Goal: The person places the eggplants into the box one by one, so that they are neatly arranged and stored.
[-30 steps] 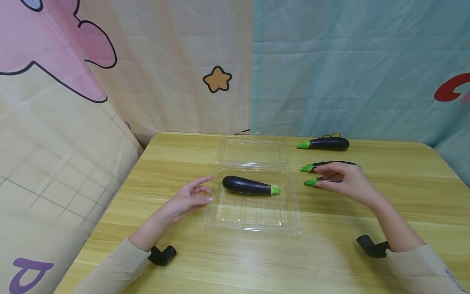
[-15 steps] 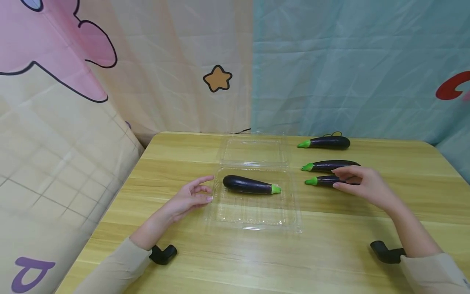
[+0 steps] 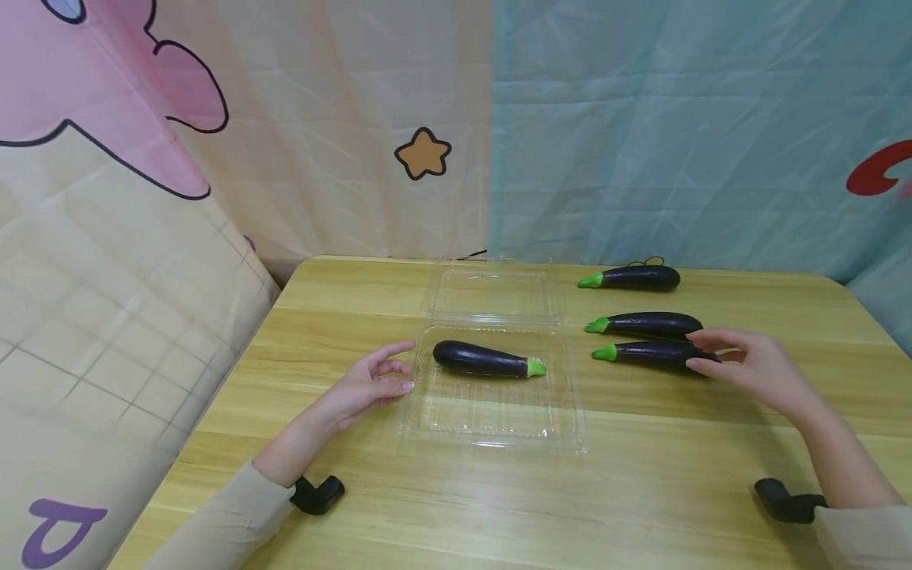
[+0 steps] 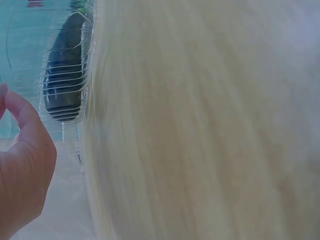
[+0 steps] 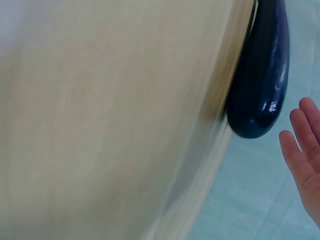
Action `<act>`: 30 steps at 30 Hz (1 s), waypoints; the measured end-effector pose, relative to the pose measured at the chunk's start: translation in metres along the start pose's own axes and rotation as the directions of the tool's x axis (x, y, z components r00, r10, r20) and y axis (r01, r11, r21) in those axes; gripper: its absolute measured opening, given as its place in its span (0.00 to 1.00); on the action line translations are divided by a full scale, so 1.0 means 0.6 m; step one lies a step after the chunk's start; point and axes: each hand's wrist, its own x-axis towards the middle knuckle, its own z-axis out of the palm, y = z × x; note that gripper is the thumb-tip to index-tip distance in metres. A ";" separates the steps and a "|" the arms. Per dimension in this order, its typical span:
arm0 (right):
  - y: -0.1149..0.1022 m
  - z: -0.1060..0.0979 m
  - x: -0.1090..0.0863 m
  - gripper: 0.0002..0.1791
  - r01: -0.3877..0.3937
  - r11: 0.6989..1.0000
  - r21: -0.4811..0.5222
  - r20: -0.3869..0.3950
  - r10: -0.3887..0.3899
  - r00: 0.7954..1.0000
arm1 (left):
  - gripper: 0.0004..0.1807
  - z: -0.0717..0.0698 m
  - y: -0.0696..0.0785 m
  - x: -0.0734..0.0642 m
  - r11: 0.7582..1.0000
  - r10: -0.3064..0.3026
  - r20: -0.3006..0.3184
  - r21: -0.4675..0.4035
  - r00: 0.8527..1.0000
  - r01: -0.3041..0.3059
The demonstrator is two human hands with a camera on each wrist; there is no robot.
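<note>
In the head view a clear plastic clamshell box (image 3: pixel 492 419) lies with its lid spread back, and one eggplant (image 3: pixel 479 359) rests inside it. My left hand (image 3: pixel 365 388) is at the box's left edge with fingers loosely bent; whether they touch it I cannot tell. Over on the right, my right hand (image 3: pixel 758 368) hovers by the thick end of the nearest loose eggplant (image 3: pixel 651 354). In the right wrist view, a gap shows between that hand's extended fingers (image 5: pixel 295 150) and an eggplant (image 5: pixel 260 75). Neither hand holds anything.
Just behind the nearest loose eggplant lies a second one (image 3: pixel 651 323), and a third (image 3: pixel 637 278) sits near the table's back edge. The box's lid (image 3: pixel 493 293) lies flat toward the back. Printed curtains (image 3: pixel 606 142) hang behind the wooden table (image 3: pixel 499 507).
My right hand has moved right and slightly toward me, along the nearest loose eggplant to its thick end, uncovering both front eggplants. The left hand and the box stay put.
</note>
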 end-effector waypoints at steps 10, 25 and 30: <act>0.014 -0.006 -0.005 0.25 -0.002 0.999 -0.038 -0.005 0.002 1.000 | 0.38 0.001 0.000 -0.002 1.000 -0.006 -0.007 0.010 1.000 0.007; 0.041 -0.011 -0.003 0.25 -0.001 1.000 -0.030 0.003 0.001 1.000 | 0.38 0.001 0.001 -0.002 1.000 -0.001 -0.004 0.012 1.000 0.001; 0.044 -0.011 0.000 0.26 -0.016 0.999 -0.037 0.023 0.017 1.000 | 0.38 0.001 0.000 -0.002 1.000 0.001 -0.002 0.008 1.000 -0.001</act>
